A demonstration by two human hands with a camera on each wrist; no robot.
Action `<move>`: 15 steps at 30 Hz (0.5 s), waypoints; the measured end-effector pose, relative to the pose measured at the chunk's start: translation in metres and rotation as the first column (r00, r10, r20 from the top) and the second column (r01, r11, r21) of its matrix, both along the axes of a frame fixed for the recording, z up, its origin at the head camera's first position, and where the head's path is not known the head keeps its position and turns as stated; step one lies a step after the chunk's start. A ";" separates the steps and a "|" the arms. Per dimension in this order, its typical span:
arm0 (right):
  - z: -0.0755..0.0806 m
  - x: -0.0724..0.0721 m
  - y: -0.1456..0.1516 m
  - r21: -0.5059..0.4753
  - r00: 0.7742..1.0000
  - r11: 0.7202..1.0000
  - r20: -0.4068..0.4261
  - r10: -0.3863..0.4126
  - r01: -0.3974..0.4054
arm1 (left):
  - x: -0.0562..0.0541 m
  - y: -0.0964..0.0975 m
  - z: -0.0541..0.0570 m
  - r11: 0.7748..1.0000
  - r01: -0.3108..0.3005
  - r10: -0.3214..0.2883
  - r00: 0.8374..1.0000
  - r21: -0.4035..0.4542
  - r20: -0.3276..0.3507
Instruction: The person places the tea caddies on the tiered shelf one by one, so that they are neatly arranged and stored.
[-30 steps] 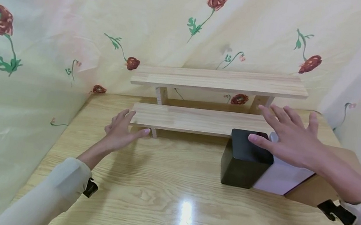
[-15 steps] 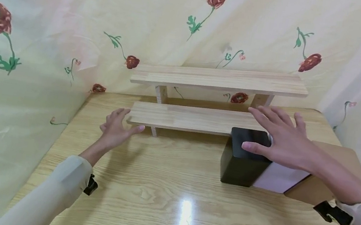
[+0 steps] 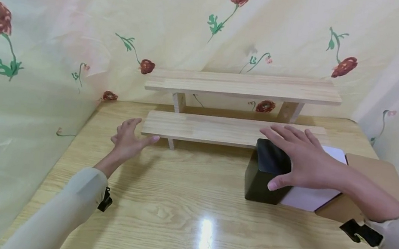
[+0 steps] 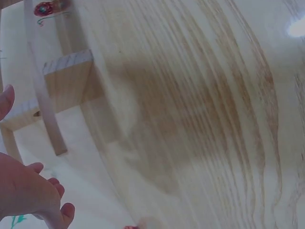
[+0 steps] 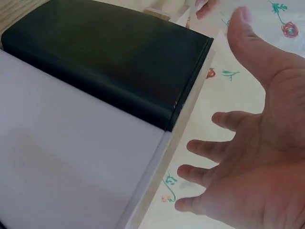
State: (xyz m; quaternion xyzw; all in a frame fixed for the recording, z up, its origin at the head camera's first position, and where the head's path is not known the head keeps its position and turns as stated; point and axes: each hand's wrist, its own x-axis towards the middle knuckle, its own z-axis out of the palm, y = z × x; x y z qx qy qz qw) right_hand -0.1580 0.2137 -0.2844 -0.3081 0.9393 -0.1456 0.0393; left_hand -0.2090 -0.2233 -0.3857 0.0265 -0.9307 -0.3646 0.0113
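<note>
A black box (image 3: pixel 269 174) stands upright on the table at the front right of a small two-tier wooden shelf, with a white box (image 3: pixel 305 198) and a brown box (image 3: pixel 343 208) side by side to its right. My right hand (image 3: pixel 307 163) is spread over the top of the black box, thumb toward me and fingers toward the shelf. In the right wrist view the palm (image 5: pixel 267 148) faces the black and white boxes, holding nothing. Near the left end of the lower board (image 3: pixel 202 128), my left hand (image 3: pixel 128 141) hovers with thumb and fingers apart, nothing in its grasp.
The shelf's upper board (image 3: pixel 244 86) runs along the back, resting on wooden supports (image 3: pixel 178 102). Flowered cloth (image 3: pixel 30 106) hangs behind and at both sides. A strip of light reflects off the wood-grain table (image 3: pixel 159 231).
My right hand has moved left and lower over the black box, its thumb now before the box's right front. The left hand has drifted slightly left.
</note>
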 end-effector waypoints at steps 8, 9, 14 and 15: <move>-0.004 -0.002 -0.008 0.000 0.994 0.994 0.030 0.107 -0.107 | -0.012 -0.002 -0.011 0.999 -0.044 0.044 0.999 0.019 0.030; -0.005 -0.002 -0.009 0.005 0.994 0.994 0.037 0.107 -0.107 | -0.013 -0.002 -0.012 0.999 -0.048 0.047 0.998 0.021 0.032; -0.007 -0.001 -0.013 0.026 0.994 0.996 0.071 0.088 -0.091 | -0.019 0.000 -0.021 0.998 -0.054 0.052 0.997 0.033 0.049; -0.008 -0.001 -0.013 0.032 0.994 0.995 0.067 0.088 -0.091 | -0.020 0.001 -0.023 0.998 -0.054 0.052 0.997 0.038 0.052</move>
